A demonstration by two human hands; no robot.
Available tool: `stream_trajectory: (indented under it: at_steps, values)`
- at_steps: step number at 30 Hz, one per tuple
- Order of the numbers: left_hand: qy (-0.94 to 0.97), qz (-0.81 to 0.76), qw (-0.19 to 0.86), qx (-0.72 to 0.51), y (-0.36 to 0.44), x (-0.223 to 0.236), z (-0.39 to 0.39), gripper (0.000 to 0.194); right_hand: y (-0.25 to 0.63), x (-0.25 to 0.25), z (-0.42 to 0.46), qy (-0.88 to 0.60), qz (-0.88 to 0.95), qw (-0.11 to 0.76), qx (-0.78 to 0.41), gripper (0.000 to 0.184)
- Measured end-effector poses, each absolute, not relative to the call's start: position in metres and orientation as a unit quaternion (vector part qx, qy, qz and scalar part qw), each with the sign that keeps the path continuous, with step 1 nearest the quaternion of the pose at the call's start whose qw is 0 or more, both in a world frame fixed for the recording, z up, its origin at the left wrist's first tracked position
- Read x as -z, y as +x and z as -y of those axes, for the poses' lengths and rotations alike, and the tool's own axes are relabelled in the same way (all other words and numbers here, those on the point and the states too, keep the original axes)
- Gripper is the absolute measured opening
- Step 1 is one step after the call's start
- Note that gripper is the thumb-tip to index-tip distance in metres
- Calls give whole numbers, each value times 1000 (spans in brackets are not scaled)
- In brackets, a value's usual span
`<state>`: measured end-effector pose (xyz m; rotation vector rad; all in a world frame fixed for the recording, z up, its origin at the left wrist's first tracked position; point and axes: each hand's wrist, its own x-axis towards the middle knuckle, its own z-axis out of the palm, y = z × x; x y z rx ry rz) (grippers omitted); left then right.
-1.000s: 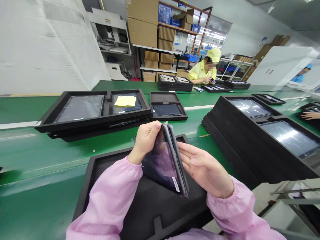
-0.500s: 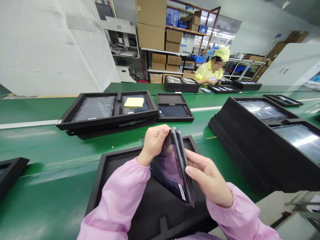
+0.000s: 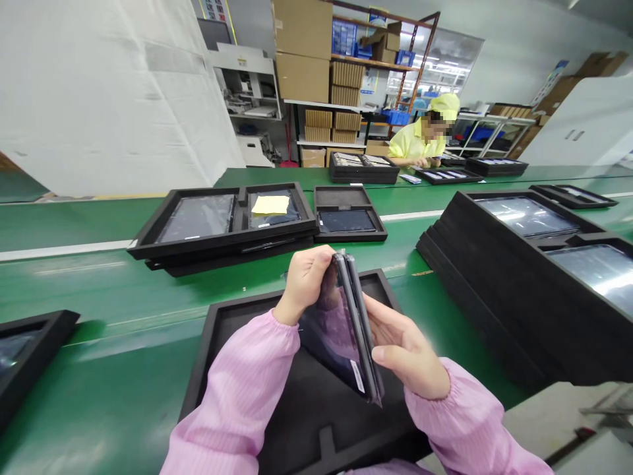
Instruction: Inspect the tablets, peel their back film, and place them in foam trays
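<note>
The left hand (image 3: 309, 274) was closed on the upper left part of the film-wrapped panels (image 3: 336, 336), at least two dark, glossy slabs held face to face and tilted, their narrow edges turned upward. The right hand (image 3: 408, 343) was loosely open against their right side, fingers along the outer face and thumb by the edge. A white label (image 3: 357, 377) sat low on the glossy face between the hands. Both wrists came out of pink sleeves (image 3: 242, 382). Directly under the hands lay a wide black tray (image 3: 291, 422), with a low divider rising from its floor near the body. Just beyond the left hand, to its left, a stack of black trays (image 3: 217, 247) held two screens in its top tray, with yellow paper (image 3: 270, 205) on the right one. Straight ahead of the hands, beside that stack, was a smaller tray (image 3: 351, 196) with a dark panel (image 3: 346, 221) in its nearer compartment. To the right of the right hand stood a taller, slanting stack (image 3: 499, 290), two shiny screens in its top. Well to the left of the left hand, another tray (image 3: 42, 323) was cut off by the view. All of these rested on the green table (image 3: 119, 376). Farther out, ahead and to the right, a person in a yellow cap (image 3: 445, 105) bent over the far side.
</note>
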<state>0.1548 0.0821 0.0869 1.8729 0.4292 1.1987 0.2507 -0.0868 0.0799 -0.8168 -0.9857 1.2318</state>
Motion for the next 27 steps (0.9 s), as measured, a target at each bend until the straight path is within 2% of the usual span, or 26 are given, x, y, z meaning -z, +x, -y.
stream_trajectory:
  at_steps: [8,15,21,24,27]
  values:
    - [754,-177,421,-473,155,-87,-82,73,249,-81,89,-381,432,628,-523,62]
    - [756,-155,424,-475,155,-85,-82,71,247,-84,94,-399,453,622,-498,54]
    - [767,-153,400,-478,152,-84,-75,71,234,-77,98,-452,471,623,-430,55]
    - [713,-208,356,-568,151,-68,-70,57,227,-70,104,-513,477,611,-369,65]
    - [580,-358,338,-649,147,-35,-73,35,219,-55,117,-554,470,602,-332,72]
